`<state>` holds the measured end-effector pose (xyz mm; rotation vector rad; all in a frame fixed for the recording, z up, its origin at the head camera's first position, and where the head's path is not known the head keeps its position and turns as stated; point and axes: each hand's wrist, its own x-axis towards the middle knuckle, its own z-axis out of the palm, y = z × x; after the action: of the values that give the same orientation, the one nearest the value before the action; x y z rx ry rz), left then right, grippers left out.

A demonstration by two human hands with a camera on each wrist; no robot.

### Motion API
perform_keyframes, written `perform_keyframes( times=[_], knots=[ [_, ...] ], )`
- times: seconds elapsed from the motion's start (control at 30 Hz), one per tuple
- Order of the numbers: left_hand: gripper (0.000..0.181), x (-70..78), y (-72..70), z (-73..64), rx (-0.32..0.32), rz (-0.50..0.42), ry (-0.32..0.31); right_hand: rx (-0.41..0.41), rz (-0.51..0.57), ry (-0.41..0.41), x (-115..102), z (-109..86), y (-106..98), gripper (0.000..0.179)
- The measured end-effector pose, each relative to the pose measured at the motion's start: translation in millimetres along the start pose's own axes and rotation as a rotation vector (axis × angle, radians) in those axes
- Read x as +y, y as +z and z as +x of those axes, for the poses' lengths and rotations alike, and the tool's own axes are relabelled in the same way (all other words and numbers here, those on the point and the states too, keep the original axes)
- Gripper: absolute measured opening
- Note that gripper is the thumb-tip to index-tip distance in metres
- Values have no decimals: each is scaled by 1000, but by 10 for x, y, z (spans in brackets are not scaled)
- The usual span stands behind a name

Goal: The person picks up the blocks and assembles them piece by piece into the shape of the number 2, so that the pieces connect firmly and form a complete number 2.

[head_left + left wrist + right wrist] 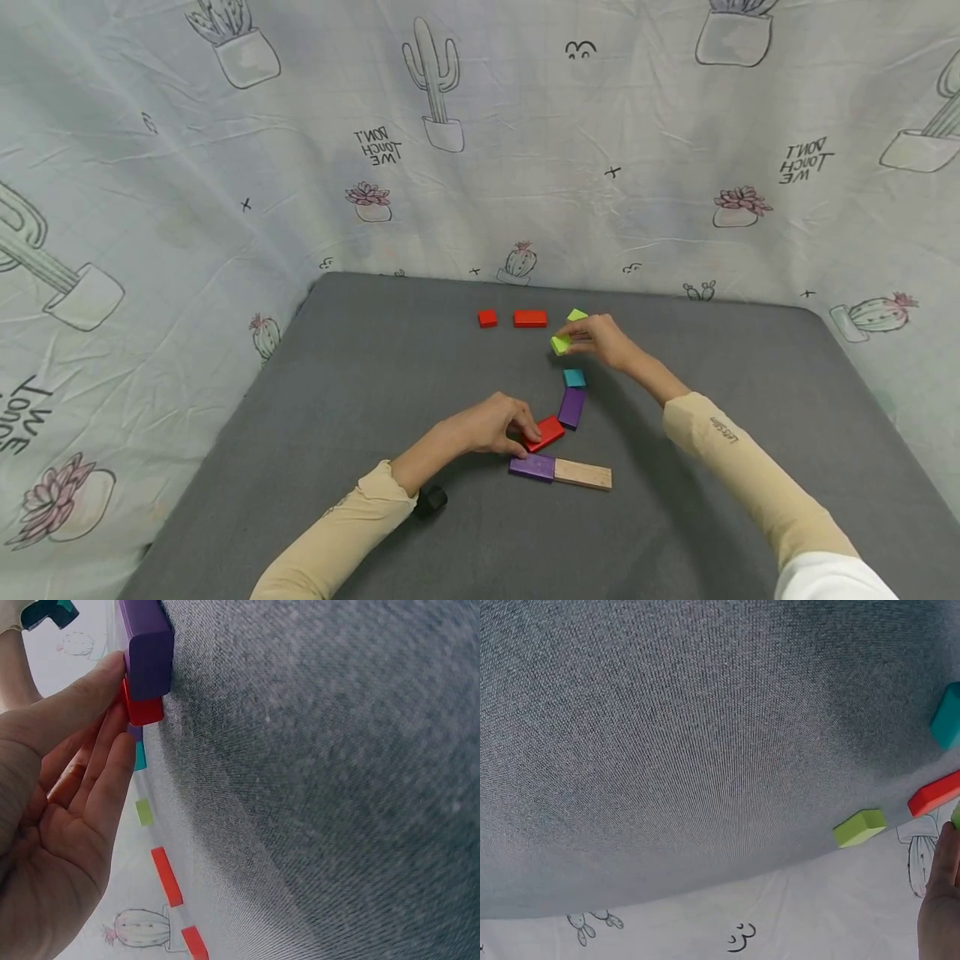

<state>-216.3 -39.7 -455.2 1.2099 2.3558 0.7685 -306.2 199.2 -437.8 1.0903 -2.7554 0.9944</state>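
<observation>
In the head view my left hand (491,423) pinches a red block (552,429) between thumb and fingers, low on the grey cloth. The thumb tip is right at a purple block (532,467), which in the left wrist view (150,664) stands in front of the red one. Farther back, my right hand (606,342) grips a lime-green block (559,345) between thumb and fingertips, in front of a second lime-green block (577,315). A teal block (573,378) and another purple block (572,408) lie end to end between the hands.
A plain wooden block (583,475) adjoins the near purple block. Toward the back of the grey table (390,358) lie a small red block (487,318) and a longer red block (530,318). Cactus-printed cloth (480,175) hangs behind and at the sides.
</observation>
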Motion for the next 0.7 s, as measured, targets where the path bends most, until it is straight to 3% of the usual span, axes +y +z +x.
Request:
perform_keyframes(
  times=[0.23,0.7],
  knots=[
    [25,-2,7,1,4,-3,-6,-128,-124,-93,59,23,52,24],
    [26,-7,19,23,6,17,-7,-195,-113,-96,113,-2,56,28]
  ],
)
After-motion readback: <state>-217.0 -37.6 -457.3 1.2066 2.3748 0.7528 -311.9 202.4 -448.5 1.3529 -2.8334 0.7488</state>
